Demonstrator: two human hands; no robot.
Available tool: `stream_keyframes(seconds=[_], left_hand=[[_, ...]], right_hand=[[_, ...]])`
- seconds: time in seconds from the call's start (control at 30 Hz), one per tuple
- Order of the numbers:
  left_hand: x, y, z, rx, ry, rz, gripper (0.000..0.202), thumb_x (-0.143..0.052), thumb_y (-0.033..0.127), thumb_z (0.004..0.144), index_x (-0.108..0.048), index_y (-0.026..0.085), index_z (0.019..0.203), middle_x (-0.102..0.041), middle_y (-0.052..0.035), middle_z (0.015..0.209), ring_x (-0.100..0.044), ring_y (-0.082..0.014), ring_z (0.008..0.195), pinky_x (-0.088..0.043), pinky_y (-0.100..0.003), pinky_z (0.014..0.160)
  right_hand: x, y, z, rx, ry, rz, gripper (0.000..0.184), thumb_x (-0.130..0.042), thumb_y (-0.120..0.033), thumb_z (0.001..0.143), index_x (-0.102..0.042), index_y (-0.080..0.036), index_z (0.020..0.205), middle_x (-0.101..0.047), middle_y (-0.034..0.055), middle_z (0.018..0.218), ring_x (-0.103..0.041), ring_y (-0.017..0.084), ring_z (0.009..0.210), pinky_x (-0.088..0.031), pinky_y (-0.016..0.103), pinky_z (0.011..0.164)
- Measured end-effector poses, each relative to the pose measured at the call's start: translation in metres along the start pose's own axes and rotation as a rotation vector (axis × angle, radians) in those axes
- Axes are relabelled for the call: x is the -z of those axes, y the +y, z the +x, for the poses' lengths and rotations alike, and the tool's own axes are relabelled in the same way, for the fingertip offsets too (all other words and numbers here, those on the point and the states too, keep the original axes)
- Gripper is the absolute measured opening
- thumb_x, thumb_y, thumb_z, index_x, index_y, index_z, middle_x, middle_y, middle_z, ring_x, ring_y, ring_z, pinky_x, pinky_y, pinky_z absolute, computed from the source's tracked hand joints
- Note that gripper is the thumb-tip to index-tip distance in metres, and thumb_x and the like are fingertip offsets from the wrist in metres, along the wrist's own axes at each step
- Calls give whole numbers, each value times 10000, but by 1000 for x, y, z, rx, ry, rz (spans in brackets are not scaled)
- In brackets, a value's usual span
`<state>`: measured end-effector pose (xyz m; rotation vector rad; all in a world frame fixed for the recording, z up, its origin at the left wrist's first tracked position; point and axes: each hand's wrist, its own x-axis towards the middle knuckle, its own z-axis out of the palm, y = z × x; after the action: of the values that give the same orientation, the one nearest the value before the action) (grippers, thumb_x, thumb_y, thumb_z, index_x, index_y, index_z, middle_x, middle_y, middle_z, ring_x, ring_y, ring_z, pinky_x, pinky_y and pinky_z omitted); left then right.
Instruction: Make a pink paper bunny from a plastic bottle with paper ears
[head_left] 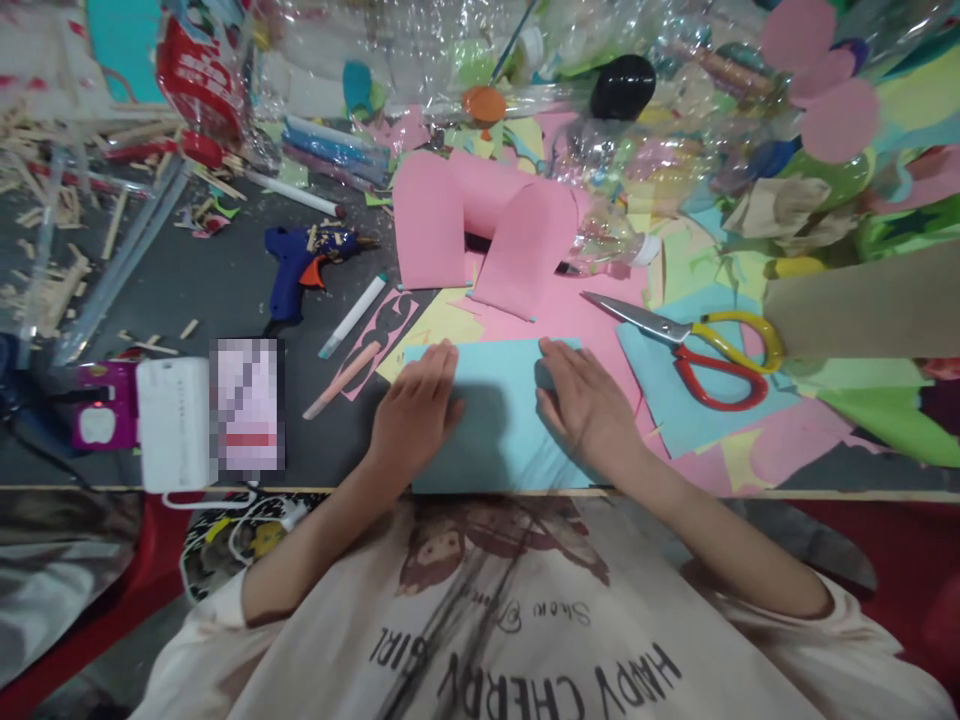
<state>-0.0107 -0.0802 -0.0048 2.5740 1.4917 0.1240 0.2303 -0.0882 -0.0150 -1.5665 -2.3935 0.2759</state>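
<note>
A light blue sheet of paper [495,420] lies at the front edge of the dark table. My left hand [416,405] rests on its left side, fingers stretched out and lying flat. On the right side of the same sheet, my right hand [589,405] lies with its fingers extended. Neither hand grips anything. Beyond the sheet stand curved pink paper pieces [431,225] around a plastic bottle [611,235]. Scissors [675,330] with one yellow and one red handle lie to the right, on another blue sheet [652,410].
To the left are a blue glue gun [289,275], a marker [352,318], a pinkish pen [341,382], a white power bank [174,425] and a phone [247,400]. Wood sticks [64,285] litter the far left. Plastic bottles and paper scraps [697,250] crowd the back and right.
</note>
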Motion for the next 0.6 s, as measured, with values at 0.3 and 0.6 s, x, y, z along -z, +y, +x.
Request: stream_keyframes(seconds=[0.3, 0.6], left_hand=[[7, -22, -28, 78, 52, 137, 544, -421, 326, 992, -407, 95, 1485, -534, -177, 1472, -522, -300, 1342, -330, -433, 1131], [29, -23, -17, 156, 18, -177, 430, -443, 334, 975, -559, 162, 1351, -596, -151, 1406, -543, -337, 1313, -430, -545, 1101]], right_hand=[[23, 27, -13, -68, 49, -156, 434, -434, -246, 977, -488, -131, 1392, -716, 151, 1168, -613, 307, 1176, -436, 507, 1083], [8, 25, -17, -53, 115, -146, 433, -482, -213, 946, -463, -150, 1374, -662, 145, 1312, -572, 313, 1197, -456, 509, 1052]])
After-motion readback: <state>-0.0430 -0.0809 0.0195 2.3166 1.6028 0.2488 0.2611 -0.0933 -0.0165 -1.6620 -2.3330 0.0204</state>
